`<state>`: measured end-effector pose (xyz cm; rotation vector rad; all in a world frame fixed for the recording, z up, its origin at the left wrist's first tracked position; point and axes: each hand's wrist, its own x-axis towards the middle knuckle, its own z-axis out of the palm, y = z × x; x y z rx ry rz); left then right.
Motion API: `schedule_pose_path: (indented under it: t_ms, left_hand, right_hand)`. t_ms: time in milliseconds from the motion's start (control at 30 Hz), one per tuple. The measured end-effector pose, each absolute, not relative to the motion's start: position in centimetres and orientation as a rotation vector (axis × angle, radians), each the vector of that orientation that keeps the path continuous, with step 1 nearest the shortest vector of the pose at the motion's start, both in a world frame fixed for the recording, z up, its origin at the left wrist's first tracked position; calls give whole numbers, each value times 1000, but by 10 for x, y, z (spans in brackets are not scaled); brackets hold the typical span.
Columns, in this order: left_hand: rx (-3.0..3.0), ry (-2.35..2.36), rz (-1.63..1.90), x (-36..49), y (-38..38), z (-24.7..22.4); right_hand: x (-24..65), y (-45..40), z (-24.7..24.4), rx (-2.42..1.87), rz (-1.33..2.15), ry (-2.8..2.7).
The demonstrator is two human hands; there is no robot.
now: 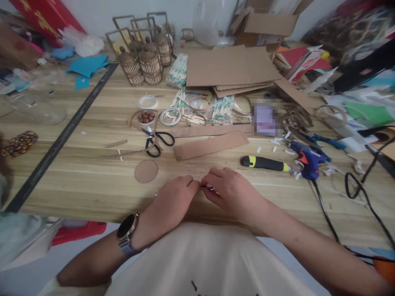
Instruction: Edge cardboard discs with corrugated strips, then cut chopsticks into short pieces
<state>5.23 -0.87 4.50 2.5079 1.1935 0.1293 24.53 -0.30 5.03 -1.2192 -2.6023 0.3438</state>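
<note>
My left hand (pixel 174 199) and my right hand (pixel 233 191) meet close to the table's front edge, both closed with fingertips pinched. Between them shows a thin dark piece (pixel 203 187) with a pale bit at its right end; most of it is hidden by the fingers and its kind is unclear. A round cardboard disc (pixel 146 171) lies flat to the left, beyond my left hand. Farther off are a cardboard strip (pixel 211 145) and black-handled scissors (pixel 154 142) with a braided cord across them. A black and yellow utility knife (pixel 264 163) lies beyond my right hand.
A blue glue gun (pixel 308 160) with a trailing black cable is at right. Tape rolls (pixel 170 116), a bowl of brown beads (pixel 146 117) and stick packs (pixel 222 107) fill the middle. Lidded lantern-like pieces (pixel 150 63) and cardboard sheets (pixel 231 65) stand behind.
</note>
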Motion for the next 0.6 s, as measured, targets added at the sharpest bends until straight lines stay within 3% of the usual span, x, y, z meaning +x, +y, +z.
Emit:
schedule_pose_path:
  t_ms: [267, 400, 600]
  left_hand:
    - [2598, 1444, 102, 10, -5, 55]
    - [2194, 1540, -27, -10, -3, 54]
    - [1752, 1558, 114, -18, -3, 53]
  right_hand:
    - [245, 0, 52, -1244, 186, -2645]
    - [247, 1, 51, -1250, 233, -2641]
    - [250, 1, 50, -1264, 236, -2649]
